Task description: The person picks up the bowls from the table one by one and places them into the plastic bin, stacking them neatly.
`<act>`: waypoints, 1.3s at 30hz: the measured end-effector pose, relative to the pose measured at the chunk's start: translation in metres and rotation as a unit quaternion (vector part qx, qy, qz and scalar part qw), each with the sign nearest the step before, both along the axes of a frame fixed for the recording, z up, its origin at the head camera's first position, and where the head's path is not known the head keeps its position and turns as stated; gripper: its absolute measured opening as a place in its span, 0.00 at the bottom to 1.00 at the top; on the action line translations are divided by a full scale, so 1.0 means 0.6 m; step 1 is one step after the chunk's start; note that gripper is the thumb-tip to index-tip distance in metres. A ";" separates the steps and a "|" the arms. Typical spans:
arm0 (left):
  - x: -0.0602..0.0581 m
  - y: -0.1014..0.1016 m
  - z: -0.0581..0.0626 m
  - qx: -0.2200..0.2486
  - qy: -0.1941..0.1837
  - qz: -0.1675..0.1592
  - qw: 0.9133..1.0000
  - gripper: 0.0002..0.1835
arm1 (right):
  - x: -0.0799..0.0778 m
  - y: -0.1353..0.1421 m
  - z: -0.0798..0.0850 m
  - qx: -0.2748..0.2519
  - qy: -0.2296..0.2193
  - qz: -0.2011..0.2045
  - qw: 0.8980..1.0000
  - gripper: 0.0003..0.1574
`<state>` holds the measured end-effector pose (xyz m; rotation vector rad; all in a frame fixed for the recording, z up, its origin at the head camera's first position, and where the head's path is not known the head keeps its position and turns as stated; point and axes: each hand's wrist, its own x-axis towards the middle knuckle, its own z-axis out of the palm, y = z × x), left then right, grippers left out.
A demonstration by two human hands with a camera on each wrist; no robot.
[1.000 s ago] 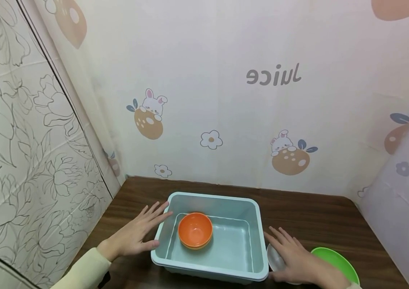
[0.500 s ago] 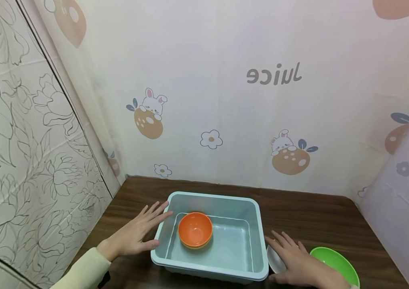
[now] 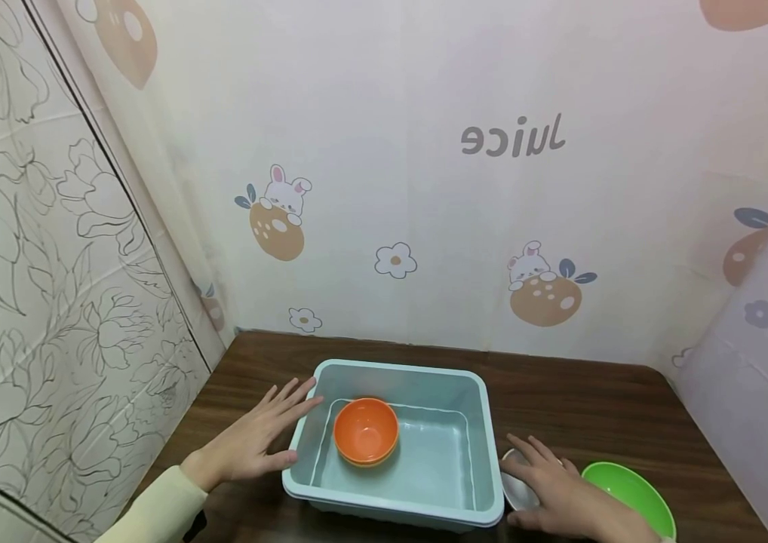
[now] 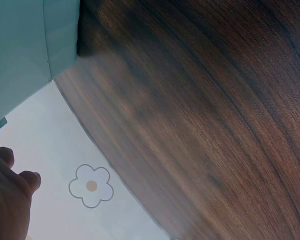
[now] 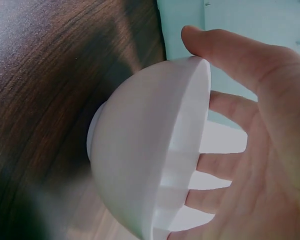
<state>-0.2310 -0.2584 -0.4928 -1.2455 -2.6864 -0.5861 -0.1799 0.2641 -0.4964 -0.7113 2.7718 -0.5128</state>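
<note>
Left hand [image 3: 253,443] splayed — right hand [image 3: 554,485] over white bowl [image 5: 135,145]

left grip [image 3: 255,439] splayed; right grip [image 3: 552,486] palm down, loosely spread.

A curtained-off booth is suggested by the wood-grain table [image 3: 581,407], which is enclosed on its left, far and right sides by printed sheets [image 3: 397,151].

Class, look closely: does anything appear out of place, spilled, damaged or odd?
Yes: the word "Juice" on the wall cloth reads backwards, like a mirror image. Otherwise nothing stands out: the orange bowl sits open side up in the blue bin, and the white bowl at the right hand shows no visible damage.
</note>
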 end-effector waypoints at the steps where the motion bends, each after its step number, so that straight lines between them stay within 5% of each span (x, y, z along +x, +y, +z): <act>1: 0.000 0.000 0.000 0.001 0.000 -0.001 1.000 0.46 | 0.000 0.001 0.000 -0.001 0.009 0.004 1.000 0.41; 7: 0.000 0.000 0.000 0.004 -0.005 -0.003 1.000 0.45 | 0.004 0.006 -0.006 -0.004 0.068 0.023 0.997 0.38; 20: 0.000 -0.001 0.000 0.003 -0.009 -0.001 1.000 0.45 | -0.001 0.004 0.013 0.014 0.074 0.019 0.997 0.34; 29: 0.002 0.000 0.004 -0.001 -0.005 0.001 1.000 0.45 | 0.000 0.004 0.029 0.006 0.171 0.002 0.985 0.31; 39: 0.002 0.000 0.004 0.000 -0.011 0.003 1.000 0.44 | -0.013 0.014 0.054 0.007 0.192 -0.013 0.981 0.31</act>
